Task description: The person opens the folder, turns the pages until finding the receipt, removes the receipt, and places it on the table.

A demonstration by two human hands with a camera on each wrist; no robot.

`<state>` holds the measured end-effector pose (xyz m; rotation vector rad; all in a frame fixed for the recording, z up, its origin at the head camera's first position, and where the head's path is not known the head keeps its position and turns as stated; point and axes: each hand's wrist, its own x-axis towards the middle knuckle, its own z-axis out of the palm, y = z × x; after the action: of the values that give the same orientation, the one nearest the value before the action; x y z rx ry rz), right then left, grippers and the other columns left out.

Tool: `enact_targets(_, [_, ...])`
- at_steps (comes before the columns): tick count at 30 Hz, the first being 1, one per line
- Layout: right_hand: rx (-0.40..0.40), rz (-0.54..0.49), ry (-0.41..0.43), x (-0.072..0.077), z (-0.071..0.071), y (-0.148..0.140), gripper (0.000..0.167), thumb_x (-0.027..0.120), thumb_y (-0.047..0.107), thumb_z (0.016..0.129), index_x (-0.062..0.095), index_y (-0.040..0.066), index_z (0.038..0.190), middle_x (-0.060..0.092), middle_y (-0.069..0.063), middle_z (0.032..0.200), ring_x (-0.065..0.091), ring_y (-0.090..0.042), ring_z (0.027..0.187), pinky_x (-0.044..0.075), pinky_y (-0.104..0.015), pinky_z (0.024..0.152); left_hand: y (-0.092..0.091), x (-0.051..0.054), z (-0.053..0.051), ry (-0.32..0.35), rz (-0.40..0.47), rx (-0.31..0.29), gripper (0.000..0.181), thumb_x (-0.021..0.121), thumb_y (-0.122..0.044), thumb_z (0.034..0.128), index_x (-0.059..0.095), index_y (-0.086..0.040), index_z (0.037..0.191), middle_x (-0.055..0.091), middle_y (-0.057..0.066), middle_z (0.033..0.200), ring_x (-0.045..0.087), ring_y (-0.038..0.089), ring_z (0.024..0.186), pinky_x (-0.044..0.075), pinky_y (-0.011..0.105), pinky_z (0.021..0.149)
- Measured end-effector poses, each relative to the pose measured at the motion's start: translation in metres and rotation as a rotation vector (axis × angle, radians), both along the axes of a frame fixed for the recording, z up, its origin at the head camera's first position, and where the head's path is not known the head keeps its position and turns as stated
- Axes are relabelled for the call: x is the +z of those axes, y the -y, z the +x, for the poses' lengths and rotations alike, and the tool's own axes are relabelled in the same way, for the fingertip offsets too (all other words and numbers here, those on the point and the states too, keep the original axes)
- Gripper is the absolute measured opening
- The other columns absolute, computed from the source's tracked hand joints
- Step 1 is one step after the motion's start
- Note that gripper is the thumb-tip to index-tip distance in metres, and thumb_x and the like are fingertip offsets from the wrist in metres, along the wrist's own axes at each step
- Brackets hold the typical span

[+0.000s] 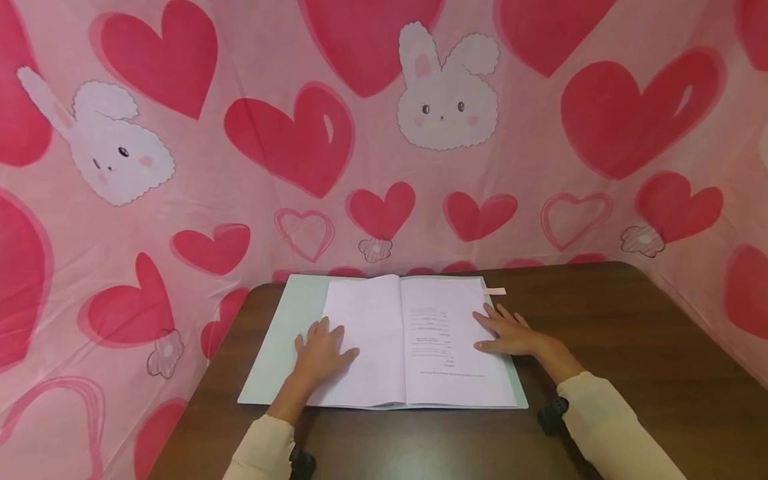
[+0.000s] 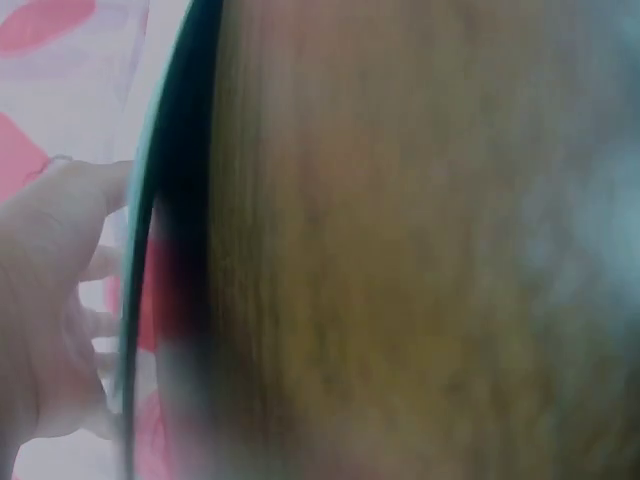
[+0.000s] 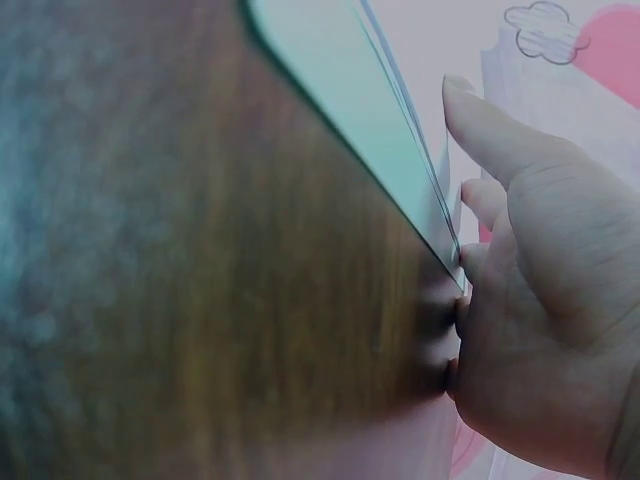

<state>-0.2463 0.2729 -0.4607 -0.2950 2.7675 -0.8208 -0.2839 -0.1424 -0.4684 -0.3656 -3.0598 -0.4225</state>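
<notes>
An open pale green folder (image 1: pixel 273 353) with white pages lies on the table. Its left page (image 1: pixel 366 333) looks blank, while lines of print show on the right page (image 1: pixel 462 393). My left hand (image 1: pixel 321 357) rests on the left page with fingers spread. At the right edge, my right hand (image 1: pixel 510 333) has its fingertips on the printed page. In the left wrist view, my left hand (image 2: pixel 50 300) is beside the folder's green edge (image 2: pixel 140 230); in the right wrist view, my right hand (image 3: pixel 560 270) is at the pages and green cover (image 3: pixel 350 110).
Dark brown wooden table (image 1: pixel 630 347) runs under the folder and out to both sides. A small pale tab (image 1: pixel 495 291) sticks out from the folder's upper right edge. Behind the table hangs a pink cloth (image 1: pixel 372 160) with red hearts and white rabbit faces.
</notes>
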Motion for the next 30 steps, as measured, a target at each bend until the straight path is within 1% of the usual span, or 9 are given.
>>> enact_targets(3, [-0.004,0.002,0.002,-0.001,-0.001,-0.001,0.098,0.07,0.055,0.085,0.028,0.009,0.16,0.007,-0.026,0.17,-0.004,-0.056,0.154,-0.007,-0.075,0.119,-0.004,0.0,0.001,-0.054,-0.045,-0.038,0.066,0.066,-0.052,0.0909,0.058,-0.012,0.143,0.044,0.025,0.157,0.029,0.049,0.152,0.01,0.081,0.115])
enact_targets(5, [-0.004,0.0,0.0,-0.002,-0.002,-0.001,0.098,0.07,0.055,0.085,0.028,0.009,0.16,0.008,-0.027,0.17,-0.003,-0.056,0.154,-0.007,-0.075,0.119,-0.006,0.0,0.002,-0.084,-0.07,-0.059,0.066,0.064,-0.054,0.0917,0.058,-0.014,0.143,0.045,0.025,0.157,0.027,0.048,0.153,0.005,0.08,0.117])
enact_targets(7, [-0.006,0.003,0.0,-0.003,-0.002,-0.001,0.098,0.07,0.055,0.085,0.028,0.009,0.16,0.008,-0.027,0.17,-0.003,-0.056,0.154,-0.007,-0.075,0.119,-0.009,0.0,0.003,-0.104,-0.08,-0.077,0.065,0.063,-0.055,0.0922,0.058,-0.015,0.143,0.047,0.024,0.156,0.029,0.047,0.154,0.004,0.079,0.117])
enact_targets(9, [-0.007,0.008,0.0,-0.002,-0.002,-0.001,0.097,0.07,0.055,0.084,0.029,0.009,0.16,0.008,-0.027,0.17,-0.003,-0.056,0.154,-0.006,-0.075,0.119,-0.011,-0.002,0.005,-0.104,-0.078,-0.095,0.065,0.062,-0.055,0.0928,0.057,-0.016,0.144,0.048,0.021,0.156,0.032,0.044,0.153,0.006,0.078,0.118])
enact_targets(13, [-0.004,0.01,0.003,-0.002,-0.001,-0.001,0.097,0.07,0.054,0.084,0.029,0.009,0.16,0.009,-0.027,0.169,-0.003,-0.056,0.154,-0.006,-0.075,0.119,-0.017,-0.005,0.009,-0.081,-0.052,-0.137,0.064,0.061,-0.054,0.0941,0.054,-0.019,0.147,0.049,0.015,0.157,0.037,0.039,0.152,0.014,0.076,0.119])
enact_targets(17, [-0.008,0.009,0.009,-0.003,-0.003,-0.001,0.098,0.07,0.054,0.084,0.029,0.009,0.16,0.008,-0.027,0.17,-0.004,-0.056,0.154,-0.006,-0.075,0.119,-0.024,-0.006,0.012,-0.084,-0.034,-0.187,0.062,0.06,-0.054,0.0946,0.055,-0.021,0.147,0.052,0.011,0.155,0.039,0.038,0.151,0.021,0.074,0.119])
enact_targets(22, [-0.013,0.004,0.005,-0.006,-0.005,-0.002,0.097,0.071,0.053,0.084,0.03,0.009,0.16,0.008,-0.027,0.169,-0.003,-0.056,0.154,-0.007,-0.076,0.118,-0.035,-0.006,0.016,-0.074,-0.017,-0.234,0.063,0.058,-0.056,0.0934,0.056,-0.022,0.146,0.053,0.011,0.155,0.039,0.041,0.15,0.021,0.076,0.117])
enact_targets(25, [-0.012,-0.001,0.002,-0.008,-0.006,-0.002,0.097,0.071,0.053,0.085,0.03,0.008,0.16,0.008,-0.027,0.169,-0.003,-0.056,0.154,-0.007,-0.076,0.118,-0.041,-0.007,0.018,-0.06,-0.02,-0.253,0.065,0.056,-0.06,0.093,0.055,-0.024,0.147,0.051,0.01,0.156,0.038,0.039,0.151,0.02,0.075,0.118])
enact_targets(30, [-0.013,-0.016,0.0,-0.007,-0.006,-0.002,0.097,0.071,0.053,0.085,0.029,0.008,0.16,0.008,-0.027,0.17,-0.003,-0.055,0.154,-0.007,-0.076,0.118,-0.05,-0.007,0.021,-0.06,-0.031,-0.288,0.067,0.055,-0.064,0.0913,0.055,-0.026,0.147,0.05,0.009,0.157,0.038,0.037,0.151,0.021,0.075,0.117])
